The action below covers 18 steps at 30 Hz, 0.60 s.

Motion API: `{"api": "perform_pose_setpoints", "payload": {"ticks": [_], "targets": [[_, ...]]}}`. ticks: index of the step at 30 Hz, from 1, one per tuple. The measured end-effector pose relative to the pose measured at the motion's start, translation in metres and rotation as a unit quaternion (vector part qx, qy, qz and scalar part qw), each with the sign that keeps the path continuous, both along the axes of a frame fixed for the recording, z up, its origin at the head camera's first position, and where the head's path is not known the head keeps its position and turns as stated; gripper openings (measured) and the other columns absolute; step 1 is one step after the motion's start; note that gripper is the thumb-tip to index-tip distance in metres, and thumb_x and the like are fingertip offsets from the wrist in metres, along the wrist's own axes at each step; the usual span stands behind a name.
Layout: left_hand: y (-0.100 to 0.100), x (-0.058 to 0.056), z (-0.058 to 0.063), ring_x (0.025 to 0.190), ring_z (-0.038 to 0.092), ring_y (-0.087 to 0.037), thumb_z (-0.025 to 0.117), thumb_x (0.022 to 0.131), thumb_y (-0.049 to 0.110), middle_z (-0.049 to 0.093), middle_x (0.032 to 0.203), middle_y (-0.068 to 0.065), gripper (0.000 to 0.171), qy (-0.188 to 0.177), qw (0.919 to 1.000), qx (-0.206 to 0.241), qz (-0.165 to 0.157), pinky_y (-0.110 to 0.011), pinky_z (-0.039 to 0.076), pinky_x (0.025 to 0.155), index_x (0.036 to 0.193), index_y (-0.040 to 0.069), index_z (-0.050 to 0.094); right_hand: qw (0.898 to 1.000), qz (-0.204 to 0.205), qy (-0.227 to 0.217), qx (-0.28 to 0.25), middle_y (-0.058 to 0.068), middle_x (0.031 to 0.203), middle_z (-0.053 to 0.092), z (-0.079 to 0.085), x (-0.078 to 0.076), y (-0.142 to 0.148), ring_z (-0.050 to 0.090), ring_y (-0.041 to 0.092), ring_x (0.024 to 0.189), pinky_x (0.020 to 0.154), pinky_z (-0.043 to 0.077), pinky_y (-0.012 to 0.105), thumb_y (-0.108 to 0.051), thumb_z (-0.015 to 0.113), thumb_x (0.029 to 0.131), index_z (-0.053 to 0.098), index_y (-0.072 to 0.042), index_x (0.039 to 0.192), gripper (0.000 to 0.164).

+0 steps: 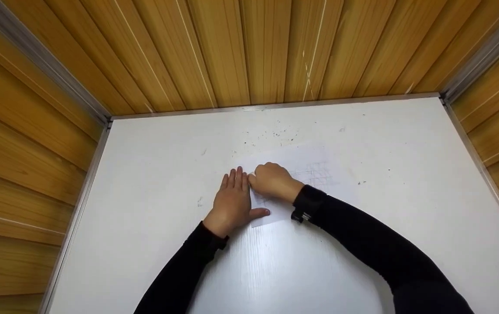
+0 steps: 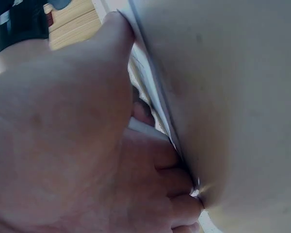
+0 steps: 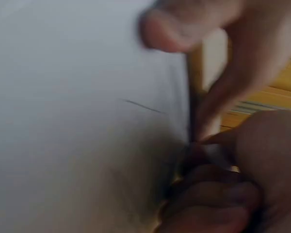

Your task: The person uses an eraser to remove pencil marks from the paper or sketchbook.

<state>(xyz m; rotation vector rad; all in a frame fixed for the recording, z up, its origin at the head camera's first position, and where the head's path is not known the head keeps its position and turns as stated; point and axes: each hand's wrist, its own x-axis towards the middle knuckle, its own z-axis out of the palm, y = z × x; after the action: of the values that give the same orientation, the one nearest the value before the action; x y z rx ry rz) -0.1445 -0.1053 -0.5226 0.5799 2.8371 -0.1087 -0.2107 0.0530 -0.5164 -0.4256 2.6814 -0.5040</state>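
A white sheet of paper [image 1: 275, 213] with faint pencil lines lies on the white table [image 1: 144, 183]. My left hand [image 1: 232, 200] rests flat along the sheet's left side, fingers straight and together, thumb spread out over the paper. Right beside its index finger, my right hand [image 1: 273, 179] is curled with its knuckles up and its fingertips down at the sheet. A small whitish piece [image 3: 216, 154] shows between the thumb and fingers of that hand in the right wrist view; its kind I cannot tell. The curled fingers cover part of the drawing.
Dark crumbs [image 1: 282, 133] are scattered on the table beyond the sheet, and a few specks lie to its right. Wood-patterned walls [image 1: 266, 52] with metal edging enclose the table at the back and both sides. Black bands [image 1: 310, 203] circle the wrists.
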Motion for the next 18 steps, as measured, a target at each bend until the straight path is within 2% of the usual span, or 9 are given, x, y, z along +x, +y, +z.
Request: {"api": "perform_pose_setpoints", "payload": {"ticks": [4,9,13,16,18], "targets": [[0.002,0.001,0.0,0.173,0.02,-0.041,0.054,0.093,0.092,0.024,0.181,-0.029,0.132,-0.002,0.9999,-0.008,0.006,-0.053,0.02,0.142,0.171,-0.01,0.025,1.0,-0.016,0.008,0.009,0.026,0.116,0.077,-0.002,-0.003,0.019,0.073,0.041,0.106,0.094,0.063,0.057,-0.039,0.048,0.112,0.078,0.005,0.11,0.053],[0.0,0.002,0.002,0.173,0.02,-0.041,0.054,0.092,0.093,0.022,0.181,-0.029,0.134,-0.009,0.9999,-0.006,0.013,-0.053,0.02,0.142,0.171,-0.01,0.023,0.997,-0.071,-0.001,-0.005,0.029,0.114,0.076,0.0,-0.009,0.089,0.07,0.041,0.097,0.093,0.061,0.057,-0.042,0.047,0.113,0.076,0.007,0.112,0.057],[-0.006,0.001,0.004,0.173,0.017,-0.041,0.055,0.092,0.092,0.02,0.182,-0.028,0.133,-0.015,0.9996,-0.007,0.024,-0.053,0.018,0.142,0.172,-0.01,0.022,0.993,-0.117,0.007,-0.005,0.034,0.123,0.075,-0.001,-0.012,0.142,0.07,0.045,0.105,0.101,0.057,0.061,-0.04,0.045,0.113,0.076,0.011,0.116,0.06],[-0.008,-0.001,0.004,0.173,0.018,-0.041,0.056,0.092,0.091,0.021,0.182,-0.028,0.133,-0.011,0.9995,-0.007,0.028,-0.053,0.019,0.142,0.172,-0.01,0.023,0.993,-0.119,0.018,-0.001,0.035,0.125,0.075,-0.002,-0.015,0.16,0.069,0.047,0.11,0.101,0.056,0.062,-0.038,0.043,0.113,0.076,0.011,0.116,0.06],[-0.008,-0.002,0.002,0.173,0.018,-0.042,0.056,0.092,0.091,0.021,0.182,-0.028,0.133,-0.012,0.9994,-0.003,0.031,-0.053,0.019,0.142,0.172,-0.01,0.023,0.994,-0.11,0.025,0.008,0.034,0.122,0.075,-0.002,-0.016,0.163,0.069,0.045,0.107,0.097,0.056,0.062,-0.038,0.042,0.113,0.076,0.011,0.114,0.059]]}}
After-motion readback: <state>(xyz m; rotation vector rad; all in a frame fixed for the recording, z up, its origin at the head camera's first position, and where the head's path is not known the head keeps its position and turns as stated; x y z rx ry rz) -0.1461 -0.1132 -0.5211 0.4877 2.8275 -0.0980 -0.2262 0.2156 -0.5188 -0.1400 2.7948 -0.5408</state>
